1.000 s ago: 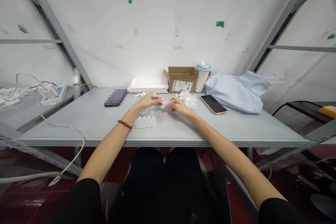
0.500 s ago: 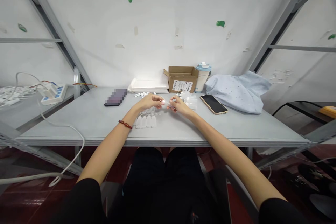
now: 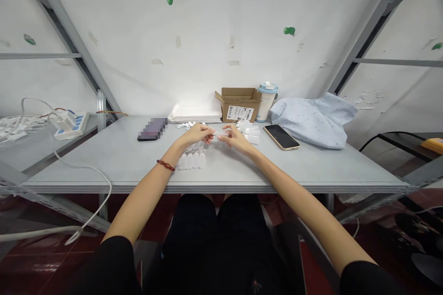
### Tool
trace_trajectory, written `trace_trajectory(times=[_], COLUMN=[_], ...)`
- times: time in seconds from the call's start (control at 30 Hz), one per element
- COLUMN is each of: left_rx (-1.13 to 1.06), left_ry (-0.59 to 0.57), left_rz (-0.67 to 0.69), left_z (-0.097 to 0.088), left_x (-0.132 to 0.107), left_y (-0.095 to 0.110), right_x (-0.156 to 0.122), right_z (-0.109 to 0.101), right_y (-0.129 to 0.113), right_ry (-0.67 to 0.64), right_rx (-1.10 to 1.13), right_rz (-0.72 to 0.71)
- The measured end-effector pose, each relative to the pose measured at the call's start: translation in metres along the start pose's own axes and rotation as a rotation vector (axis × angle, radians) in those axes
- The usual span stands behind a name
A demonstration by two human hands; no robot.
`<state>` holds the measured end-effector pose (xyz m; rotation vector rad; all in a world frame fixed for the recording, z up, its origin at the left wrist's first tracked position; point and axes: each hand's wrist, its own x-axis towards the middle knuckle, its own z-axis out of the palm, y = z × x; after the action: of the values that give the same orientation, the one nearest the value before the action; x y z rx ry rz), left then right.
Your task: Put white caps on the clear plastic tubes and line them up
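Observation:
Above the middle of the desk, a small translucent white plastic piece (image 3: pixel 220 133) spans the gap between my two hands. My left hand (image 3: pixel 199 135), with a reddish beaded bracelet on its wrist, pinches the piece's left end. Thumb and fingers of my right hand (image 3: pixel 236 138) close around its other end. In front of my left hand lies a row of frosted, round-topped white pieces (image 3: pixel 192 161). Small white caps (image 3: pixel 187 125) are scattered behind that hand. More translucent plastic pieces (image 3: pixel 252 134) lie just beyond my right hand, which partly hides them.
Along the wall stand a white foam-like tray stack (image 3: pixel 195 113), an open cardboard box (image 3: pixel 239 101) and a blue-lidded cup (image 3: pixel 266 103). A phone (image 3: pixel 282 137) and a pale blue cloth (image 3: pixel 311 117) lie right, a blurred dark phone-like object (image 3: pixel 152 129) left.
The plastic piece is turned and now lies more level between my fingers. My right hand's fingers have shifted and opened slightly around it; the white end at my left fingertips is now covered.

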<state>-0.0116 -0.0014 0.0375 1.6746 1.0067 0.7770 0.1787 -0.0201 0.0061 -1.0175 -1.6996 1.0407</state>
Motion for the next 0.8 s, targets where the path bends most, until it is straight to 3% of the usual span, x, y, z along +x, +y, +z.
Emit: trace_trajectory(times=[0.13,0.33,0.57,0.8], left_rx=[-0.037,-0.025,-0.033,-0.078], left_ry=[-0.004,-0.054,0.006,-0.005], left_rz=[0.003,0.062,0.157,0.063], left_z=[-0.0013,-0.0027,-0.0007,0.0004], left_x=[-0.0006,-0.0012,0.001,-0.0003], left_y=[0.0009,-0.0011,-0.0035,-0.0012], right_x=[0.004,0.0053,0.0034,0.0056], right_z=[-0.0015,-0.0019,-0.0022,-0.002], right_y=[0.0057,0.009,0.0053,0.0061], right_ry=[0.04,0.05,0.071,0.085], right_rx=[-0.123,-0.119,-0.131,-0.069], right_rz=[-0.049,-0.038,-0.028,-0.047])
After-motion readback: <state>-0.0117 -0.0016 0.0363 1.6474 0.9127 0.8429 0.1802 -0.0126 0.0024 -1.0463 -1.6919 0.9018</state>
